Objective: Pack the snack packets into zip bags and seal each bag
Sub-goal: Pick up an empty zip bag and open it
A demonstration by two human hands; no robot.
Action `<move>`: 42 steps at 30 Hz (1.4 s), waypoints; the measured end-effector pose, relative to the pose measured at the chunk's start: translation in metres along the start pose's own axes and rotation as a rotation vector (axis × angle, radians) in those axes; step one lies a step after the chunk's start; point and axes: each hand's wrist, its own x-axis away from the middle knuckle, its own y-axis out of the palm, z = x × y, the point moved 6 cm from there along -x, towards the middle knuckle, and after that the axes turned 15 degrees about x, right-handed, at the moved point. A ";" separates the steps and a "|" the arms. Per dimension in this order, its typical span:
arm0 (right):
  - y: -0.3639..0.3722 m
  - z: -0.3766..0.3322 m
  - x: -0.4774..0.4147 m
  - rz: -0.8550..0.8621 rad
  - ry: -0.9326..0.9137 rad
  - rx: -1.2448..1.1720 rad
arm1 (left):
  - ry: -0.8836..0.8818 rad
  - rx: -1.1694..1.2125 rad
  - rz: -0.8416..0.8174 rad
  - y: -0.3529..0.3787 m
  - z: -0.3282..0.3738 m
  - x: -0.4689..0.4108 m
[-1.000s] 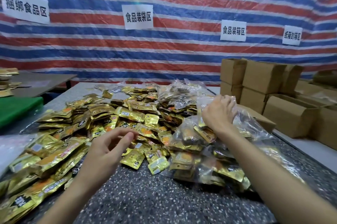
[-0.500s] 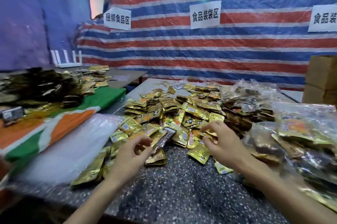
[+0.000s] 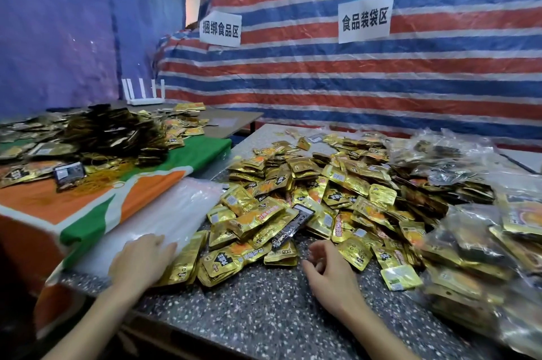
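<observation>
Left grip (image 3: 143, 260): fingers straight, laid flat on the stack of clear zip bags (image 3: 164, 213) at the left edge of the speckled surface (image 3: 264, 315); it clasps nothing. Loose gold snack packets (image 3: 293, 198) are heaped mid-surface, just beside both grips. Right grip (image 3: 328, 268): fingers loosely curled, empty, fingertips near the closest packets. Filled zip bags (image 3: 484, 248) are piled far right.
</observation>
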 end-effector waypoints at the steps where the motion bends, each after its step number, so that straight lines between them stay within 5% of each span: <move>1: 0.000 0.001 0.000 0.010 0.000 -0.018 | -0.014 0.045 0.017 -0.003 0.000 0.000; 14: 0.001 0.012 -0.003 0.028 -0.004 -0.162 | 0.058 -0.024 0.113 -0.016 0.024 0.010; 20: -0.005 0.009 -0.003 0.053 -0.046 -0.363 | 0.383 0.539 0.247 -0.025 0.075 0.061; 25: -0.014 0.002 0.004 -0.116 0.034 -0.830 | 0.646 0.567 -0.014 0.026 0.134 0.133; 30: -0.032 0.020 0.011 -0.322 0.189 -1.014 | 0.635 0.536 -0.376 0.090 0.167 0.156; 33: -0.046 0.033 0.017 -0.386 0.269 -0.933 | 0.719 0.262 -0.519 0.123 0.159 0.171; 35: -0.055 0.041 0.021 -0.417 0.353 -0.830 | 1.020 0.137 -0.461 0.107 0.168 0.190; 36: -0.060 0.045 0.024 -0.422 0.402 -0.752 | 1.030 0.010 -0.535 0.104 0.170 0.197; 42: -0.079 0.059 0.044 -0.490 0.468 -0.454 | 1.113 0.083 -0.680 0.099 0.160 0.205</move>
